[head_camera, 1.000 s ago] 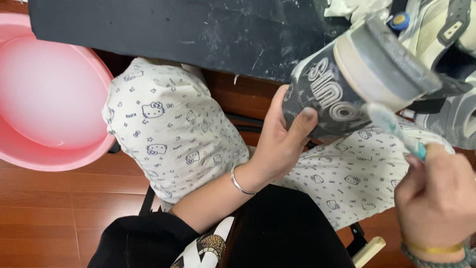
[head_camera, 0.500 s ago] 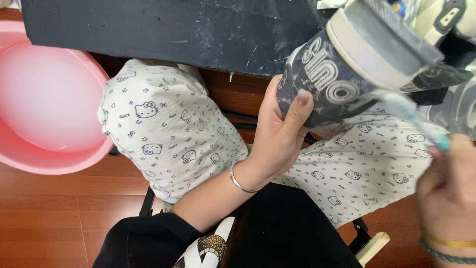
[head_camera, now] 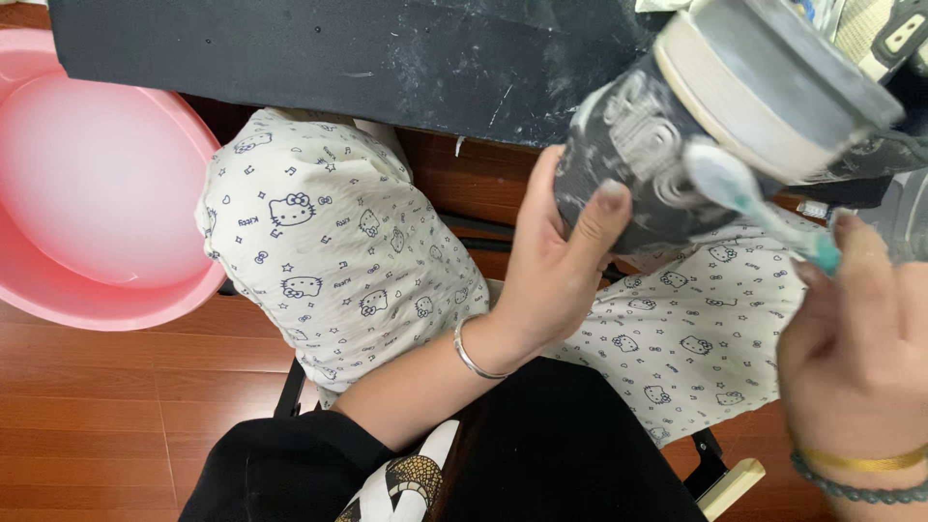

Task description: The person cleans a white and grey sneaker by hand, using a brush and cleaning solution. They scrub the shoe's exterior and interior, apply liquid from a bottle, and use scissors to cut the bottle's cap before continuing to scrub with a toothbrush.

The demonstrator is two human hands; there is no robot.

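left hand (head_camera: pixel 556 280): shoe (head_camera: pixel 677 155) gripped at heel
right hand (head_camera: pixel 855 348): toothbrush (head_camera: pixel 759 208) pinched
risk: wet shoe likely slipped from grip; lap soiled

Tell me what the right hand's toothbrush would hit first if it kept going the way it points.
Probably the dark shoe held by the left hand: the toothbrush in the right hand already sits against its side.

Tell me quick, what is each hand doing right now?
Left hand: closed around the dark grey shoe with the pale rubber sole.
Right hand: closed on the white and teal plastic toothbrush, bristles against the shoe.
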